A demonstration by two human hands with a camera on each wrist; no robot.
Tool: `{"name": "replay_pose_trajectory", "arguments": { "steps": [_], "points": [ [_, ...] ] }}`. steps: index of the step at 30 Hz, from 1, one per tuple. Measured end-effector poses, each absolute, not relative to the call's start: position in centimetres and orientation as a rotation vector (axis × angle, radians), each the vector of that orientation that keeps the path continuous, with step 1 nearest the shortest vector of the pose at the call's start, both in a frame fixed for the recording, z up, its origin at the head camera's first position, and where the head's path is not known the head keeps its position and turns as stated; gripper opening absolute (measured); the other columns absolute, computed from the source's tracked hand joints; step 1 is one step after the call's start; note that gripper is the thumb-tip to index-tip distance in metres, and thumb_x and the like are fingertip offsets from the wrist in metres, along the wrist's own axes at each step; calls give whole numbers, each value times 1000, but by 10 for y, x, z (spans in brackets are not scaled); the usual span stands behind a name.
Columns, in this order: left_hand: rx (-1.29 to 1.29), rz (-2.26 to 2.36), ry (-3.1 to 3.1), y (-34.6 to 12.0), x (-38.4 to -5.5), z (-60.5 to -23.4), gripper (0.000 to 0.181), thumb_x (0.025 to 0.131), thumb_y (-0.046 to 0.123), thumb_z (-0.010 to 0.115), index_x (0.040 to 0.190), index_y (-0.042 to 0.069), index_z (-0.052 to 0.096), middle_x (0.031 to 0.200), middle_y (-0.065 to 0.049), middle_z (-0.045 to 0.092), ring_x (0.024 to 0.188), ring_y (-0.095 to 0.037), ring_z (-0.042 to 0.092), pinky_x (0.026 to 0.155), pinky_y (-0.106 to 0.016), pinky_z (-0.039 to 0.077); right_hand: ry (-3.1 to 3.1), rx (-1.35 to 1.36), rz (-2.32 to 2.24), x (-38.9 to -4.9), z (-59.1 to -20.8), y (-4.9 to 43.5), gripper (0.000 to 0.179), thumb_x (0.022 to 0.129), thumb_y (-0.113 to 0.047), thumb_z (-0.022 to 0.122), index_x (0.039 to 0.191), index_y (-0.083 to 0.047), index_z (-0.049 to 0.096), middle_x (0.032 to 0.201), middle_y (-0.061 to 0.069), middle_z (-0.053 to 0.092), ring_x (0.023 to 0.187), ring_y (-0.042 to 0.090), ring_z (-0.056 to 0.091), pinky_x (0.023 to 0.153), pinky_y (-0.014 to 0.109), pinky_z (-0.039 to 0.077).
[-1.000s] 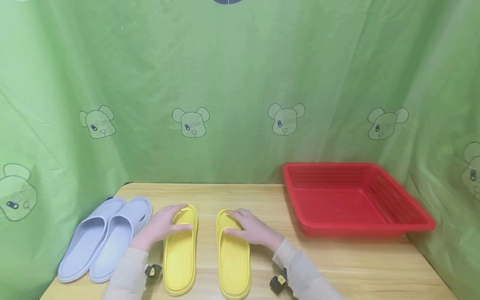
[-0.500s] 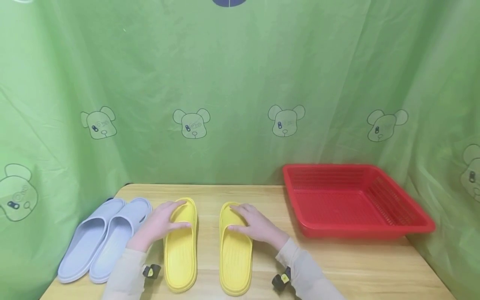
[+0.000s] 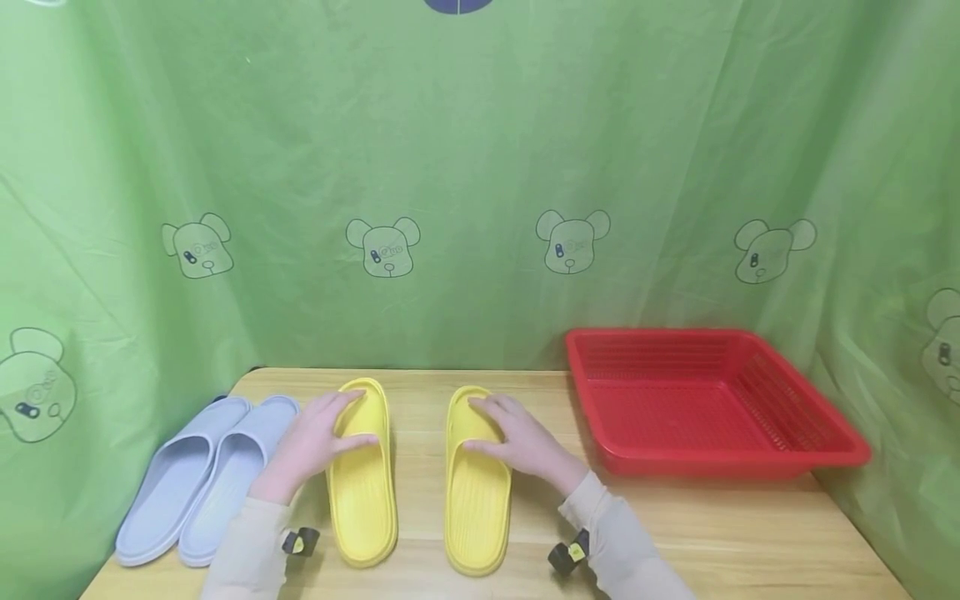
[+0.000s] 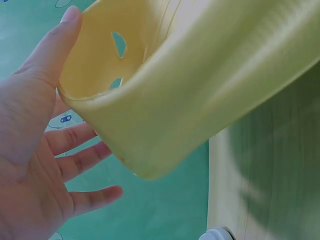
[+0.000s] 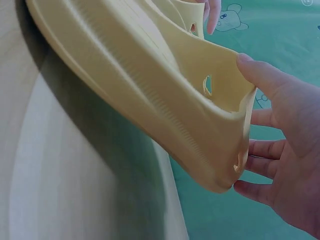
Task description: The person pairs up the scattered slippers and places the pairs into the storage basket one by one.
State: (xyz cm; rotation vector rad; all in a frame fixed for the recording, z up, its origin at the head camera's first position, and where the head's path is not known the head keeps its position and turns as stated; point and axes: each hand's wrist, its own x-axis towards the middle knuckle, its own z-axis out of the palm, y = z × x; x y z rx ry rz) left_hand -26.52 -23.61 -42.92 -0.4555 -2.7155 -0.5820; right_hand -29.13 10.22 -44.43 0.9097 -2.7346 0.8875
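At the left edge of the pale wooden counter [image 3: 675, 533] lies a pair of soft lavender-grey foam slippers [image 3: 202, 475], side by side. Just beside them the left hand [image 3: 315, 442] grips the strap of the left bright yellow foam slipper [image 3: 363, 492] – thumb inside, fingers over the outer side – while the right hand [image 3: 525, 442] holds the right yellow foam slipper [image 3: 476, 500] likewise. Both slippers' toes point away (the wrist views show them tilted up off the wood), with the shallow red perforated plastic basket [image 3: 825, 454] at far right.

Left hand [image 3: 315, 442]: forearm in beige sleeve angled inward from lower left, fingers extended forward, thumb spread to the inner side, curled in a grip. Right hand [image 3: 525, 437]: mirrored pose, forearm in from lower right, fingers extended, thumb [image 5: 260, 75] pressed opposite them. Small black-and-yellow device strapped at each wrist.
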Motion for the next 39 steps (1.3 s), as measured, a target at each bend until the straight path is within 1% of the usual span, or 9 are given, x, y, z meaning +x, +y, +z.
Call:
{"name": "replay_pose_trajectory", "arguments": {
  "steps": [3, 10, 17, 22, 26, 32, 39],
  "points": [
    [-451, -580, -2690, -236, -263, -426, 83, 73, 59, 75, 139, 14, 52, 134, -18, 59, 121, -41, 55, 103, -58, 44, -2739, 883, 888, -292, -442, 105, 74, 83, -52, 71, 144, -19, 47, 144, 15, 48, 133, 35, 46, 111, 54, 40],
    [-424, -571, -2649, -237, -263, -421, 82, 73, 58, 76, 139, 17, 52, 136, -17, 57, 124, -41, 54, 105, -58, 42, -2747, 820, 880, -294, -439, 111, 76, 83, -58, 68, 145, -22, 46, 147, 14, 46, 136, 34, 44, 111, 55, 38],
    [-424, -556, -2560, -237, -262, -418, 79, 72, 55, 78, 135, 13, 55, 133, -16, 60, 121, -40, 54, 101, -58, 45, -2704, 765, 881, -294, -435, 116, 76, 82, -55, 70, 145, -20, 47, 148, 15, 46, 137, 36, 43, 111, 56, 38],
    [-407, -550, -2518, -237, -261, -415, 77, 71, 52, 80, 133, 12, 56, 129, -13, 62, 117, -37, 57, 98, -56, 47, -2693, 716, 874, -295, -433, 119, 75, 82, -57, 69, 145, -21, 47, 148, 14, 45, 138, 36, 42, 111, 56, 38],
    [-396, -540, -2485, -238, -261, -414, 78, 70, 52, 81, 132, 12, 57, 128, -13, 63, 115, -37, 58, 97, -56, 47, -2666, 684, 870, -297, -433, 120, 75, 82, -56, 70, 143, -20, 48, 147, 15, 46, 137, 35, 44, 111, 55, 39],
    [-355, -549, -2458, -240, -261, -414, 79, 70, 54, 80, 133, 12, 56, 129, -12, 62, 116, -37, 57, 98, -54, 46, -2622, 625, 874, -298, -432, 121, 72, 82, -53, 71, 141, -18, 51, 139, 14, 52, 131, 33, 49, 109, 52, 42],
    [-283, -602, -2473, -241, -260, -414, 80, 73, 56, 78, 135, 12, 55, 132, -13, 61, 119, -38, 54, 99, -56, 44, -2619, 501, 889, -301, -433, 122, 73, 82, -55, 71, 140, -17, 51, 136, 14, 54, 128, 33, 51, 105, 54, 45]
  ]
}}
